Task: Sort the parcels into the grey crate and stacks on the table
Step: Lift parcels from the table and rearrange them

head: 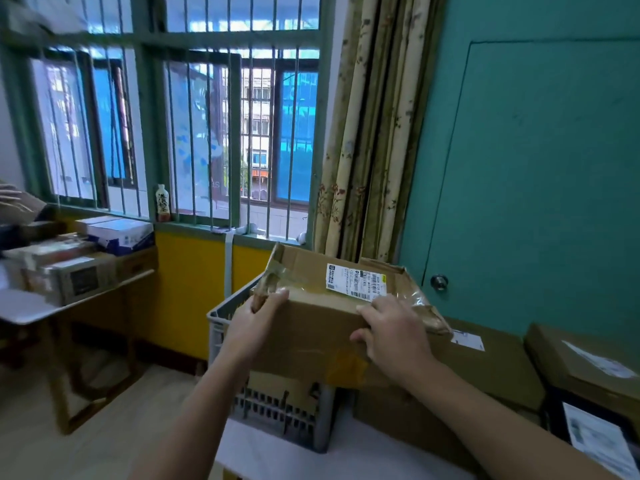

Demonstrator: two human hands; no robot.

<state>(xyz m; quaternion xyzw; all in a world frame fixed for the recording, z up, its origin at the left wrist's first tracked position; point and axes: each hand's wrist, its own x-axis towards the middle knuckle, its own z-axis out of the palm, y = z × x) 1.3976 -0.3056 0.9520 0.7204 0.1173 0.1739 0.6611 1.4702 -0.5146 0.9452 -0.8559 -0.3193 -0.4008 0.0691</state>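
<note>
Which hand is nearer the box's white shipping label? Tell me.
Right. The right hand grips the cardboard box at its near edge, fingertips just below the shipping label; the left hand holds the taped left corner, farther away.

Parcel sorting rm; barred window [221,133]; stacked boxes [83,258]; crate [221,327]

Both forearms bare, extended forward and up to the cardboard box [311,334]. Left hand [258,315]: at the box's near left corner, fingers curled over the top edge, gripping. Right hand [391,336]: at the box's near edge, right part, fingers laid over the top, thumb on the front face. Wrists roughly straight.
</note>
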